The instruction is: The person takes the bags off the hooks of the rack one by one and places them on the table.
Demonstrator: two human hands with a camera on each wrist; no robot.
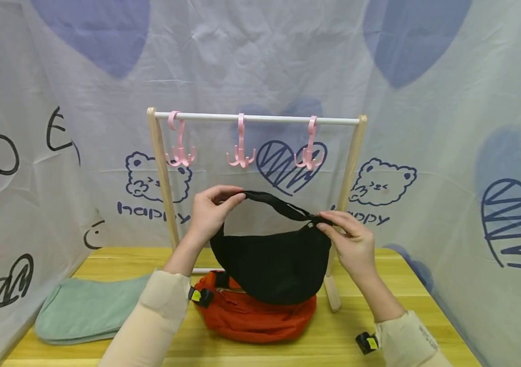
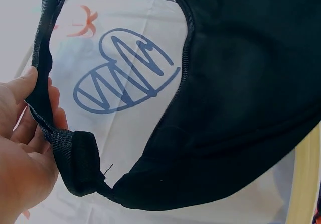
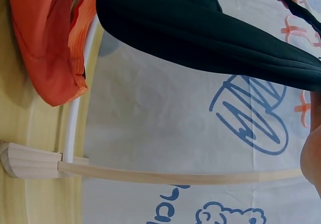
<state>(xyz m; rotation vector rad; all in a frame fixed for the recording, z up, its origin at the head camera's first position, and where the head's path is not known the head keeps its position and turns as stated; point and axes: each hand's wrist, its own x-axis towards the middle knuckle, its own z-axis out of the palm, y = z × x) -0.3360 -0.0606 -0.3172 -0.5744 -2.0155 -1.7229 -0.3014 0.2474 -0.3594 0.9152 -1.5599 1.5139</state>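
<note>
A black crescent-shaped bag [image 1: 274, 262] hangs in the air from its strap, held between both hands. The left hand [image 1: 211, 211] pinches the strap [image 1: 269, 200] near its left top, thumb against fingers; the left wrist view shows this strap and the bag's zipper [image 2: 185, 58] close up. At the bag's right end the right hand [image 1: 349, 242] pinches the strap where it meets the body. Behind and below the black bag, an orange-red bag [image 1: 260, 321] lies on the table, partly covered by it in the head view.
A wooden rack with a white rail [image 1: 279, 119] stands behind the hands. Three pink hooks [image 1: 240, 148] hang from the rail. A pale green bag [image 1: 88, 311] lies flat on the left of the wooden table [image 1: 357, 331]. Printed cloth forms the backdrop.
</note>
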